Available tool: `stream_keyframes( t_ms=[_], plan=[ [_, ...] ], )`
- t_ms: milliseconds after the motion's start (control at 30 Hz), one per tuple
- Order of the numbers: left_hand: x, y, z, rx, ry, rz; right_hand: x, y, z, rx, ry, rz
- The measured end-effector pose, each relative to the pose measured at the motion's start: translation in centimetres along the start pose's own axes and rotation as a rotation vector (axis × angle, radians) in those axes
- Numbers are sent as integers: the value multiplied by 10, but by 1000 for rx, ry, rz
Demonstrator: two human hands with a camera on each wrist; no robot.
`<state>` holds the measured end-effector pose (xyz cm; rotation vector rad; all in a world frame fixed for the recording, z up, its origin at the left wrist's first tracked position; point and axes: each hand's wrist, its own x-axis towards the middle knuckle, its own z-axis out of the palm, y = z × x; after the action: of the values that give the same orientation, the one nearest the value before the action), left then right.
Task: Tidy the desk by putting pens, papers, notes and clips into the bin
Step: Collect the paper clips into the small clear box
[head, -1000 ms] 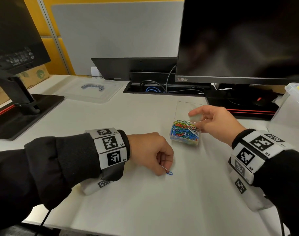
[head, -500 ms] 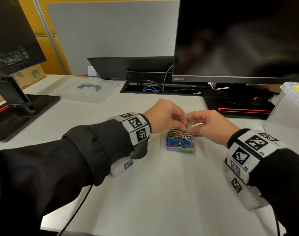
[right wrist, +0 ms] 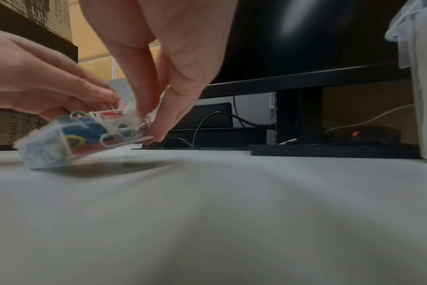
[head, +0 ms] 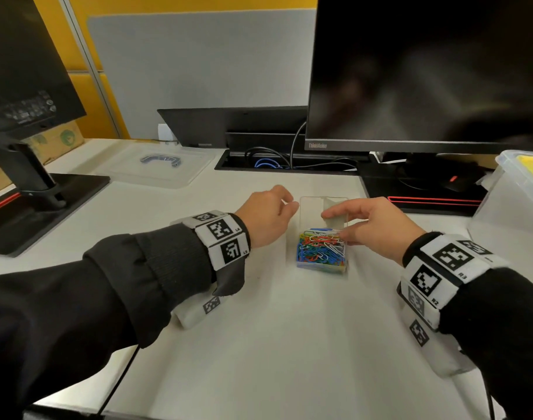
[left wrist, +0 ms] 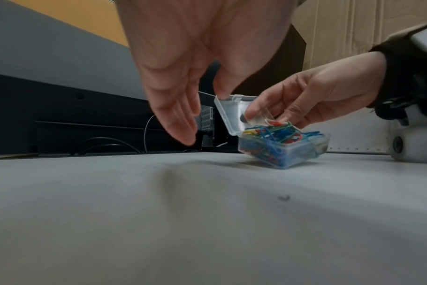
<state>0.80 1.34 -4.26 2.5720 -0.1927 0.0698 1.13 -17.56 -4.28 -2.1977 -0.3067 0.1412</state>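
A small clear clip box (head: 321,257) full of coloured paper clips sits on the white desk (head: 289,344), its hinged lid (head: 315,207) standing open. My right hand (head: 335,225) pinches the box at its far right rim, index finger on the lid. In the right wrist view that hand (right wrist: 146,123) has the box (right wrist: 68,140) tipped up on one edge. My left hand (head: 289,204) is just left of the lid. In the left wrist view its fingers (left wrist: 181,123) are straight and only the thumb touches the lid (left wrist: 232,113). A blue clip (head: 321,229) lies on top of the pile.
A clear plastic bin (head: 508,213) with something yellow inside stands at the right edge of the desk. Its clear lid (head: 156,166) lies far left. Monitor stands (head: 423,192) and a cable slot (head: 289,163) line the back; another monitor base (head: 41,207) is at the left.
My left hand lifted a blue clip off the desk, carried it to the box and let it go there. It now sits left of the lid. My right hand stayed on the box.
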Motion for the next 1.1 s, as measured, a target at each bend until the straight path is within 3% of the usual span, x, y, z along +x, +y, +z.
stream_keyframes(
  t_ms=[200, 300, 400, 567, 867, 1100],
  plan=[
    [-8, 10, 1, -317, -344, -81, 4, 0, 0, 79, 107, 19],
    [-10, 9, 1, -269, -410, -7, 3, -1, 0, 68, 131, -2],
    [-9, 7, 1, -173, -396, 63, 2, -3, 1, 87, 99, -22],
    [-10, 8, -1, -236, -300, 138, 0, -4, 2, 68, 58, -95],
    [-12, 12, -4, -463, -227, 106, -2, -5, -1, 21, 103, -195],
    [-10, 12, -4, -547, -161, 97, -5, -11, -1, 165, 165, -249]
  ],
)
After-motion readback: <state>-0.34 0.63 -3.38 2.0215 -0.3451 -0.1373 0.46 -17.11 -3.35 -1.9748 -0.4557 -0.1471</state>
